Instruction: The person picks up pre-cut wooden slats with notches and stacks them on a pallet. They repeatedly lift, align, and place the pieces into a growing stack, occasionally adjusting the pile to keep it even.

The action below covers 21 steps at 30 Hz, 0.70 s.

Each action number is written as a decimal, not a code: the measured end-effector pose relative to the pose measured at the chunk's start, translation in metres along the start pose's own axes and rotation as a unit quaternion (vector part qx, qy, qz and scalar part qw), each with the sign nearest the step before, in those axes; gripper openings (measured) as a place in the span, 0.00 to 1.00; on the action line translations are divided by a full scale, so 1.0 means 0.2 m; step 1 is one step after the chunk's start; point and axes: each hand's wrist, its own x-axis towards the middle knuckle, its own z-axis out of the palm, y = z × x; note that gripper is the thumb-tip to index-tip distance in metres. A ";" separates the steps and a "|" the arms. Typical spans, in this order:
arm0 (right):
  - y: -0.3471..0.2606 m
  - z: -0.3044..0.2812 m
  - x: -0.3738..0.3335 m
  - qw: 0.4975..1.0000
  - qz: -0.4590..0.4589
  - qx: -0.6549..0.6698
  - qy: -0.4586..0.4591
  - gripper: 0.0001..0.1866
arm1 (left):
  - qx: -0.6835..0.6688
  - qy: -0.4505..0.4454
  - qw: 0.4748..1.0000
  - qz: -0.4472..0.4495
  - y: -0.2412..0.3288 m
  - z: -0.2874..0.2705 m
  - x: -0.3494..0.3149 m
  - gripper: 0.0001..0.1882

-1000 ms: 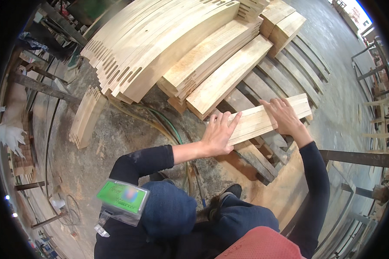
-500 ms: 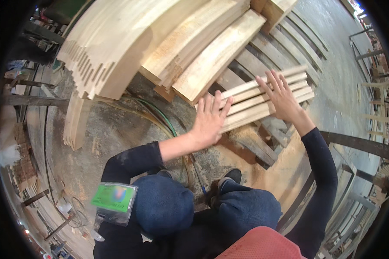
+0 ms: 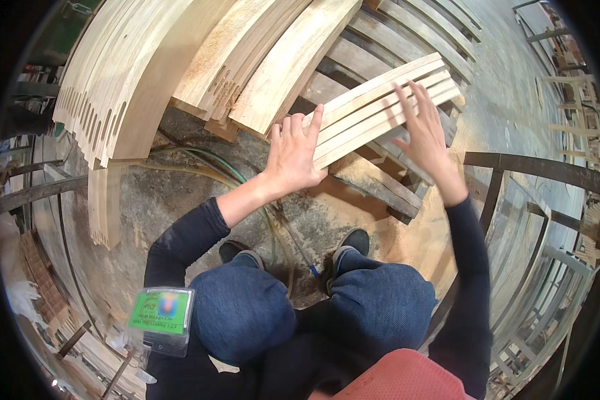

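Several pale curved wooden strips (image 3: 383, 100) lie side by side on a slatted wooden pallet (image 3: 370, 183), slanting up to the right. My left hand (image 3: 293, 150) grips their near left end, fingers bent over the wood and the index finger reaching along it. Over the far right part of the strips is my right hand (image 3: 425, 133), slightly smeared by motion, with fingers stretched and apart. Whether its fingertips touch the wood I cannot tell.
Left of the strips, a thick curved wooden piece (image 3: 280, 70) rests beside a large stack of slotted curved pieces (image 3: 123, 87). A green hose (image 3: 230, 172) and other cables cross the dusty floor before my feet. Dark metal rails (image 3: 533, 170) stand at the right.
My left hand's spread fingers have drawn together over the strips' end. My right hand has lifted or loosened from its hold there. The whole view has shifted, and the strips now lie closer together.
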 end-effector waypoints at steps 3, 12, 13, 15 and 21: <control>-0.15 0.16 -0.34 0.838 0.259 0.449 0.170 0.50 | -0.075 -0.097 0.990 -0.072 0.06 -0.12 0.03 0.60; -0.47 0.30 -0.18 0.172 0.122 0.975 0.071 0.57 | -0.692 -0.280 0.633 -0.205 0.10 -0.23 -0.15 0.40; -0.46 0.32 -0.15 0.138 0.111 0.982 0.067 0.57 | -0.707 -0.276 0.618 -0.205 0.09 -0.20 -0.18 0.39; -0.47 0.38 -0.11 0.062 0.087 0.993 0.055 0.58 | -0.736 -0.264 0.587 -0.210 0.07 -0.16 -0.24 0.38; -0.44 0.42 -0.14 0.270 0.238 0.928 0.099 0.56 | -0.841 -0.230 0.436 -0.223 -0.11 0.03 -0.39 0.35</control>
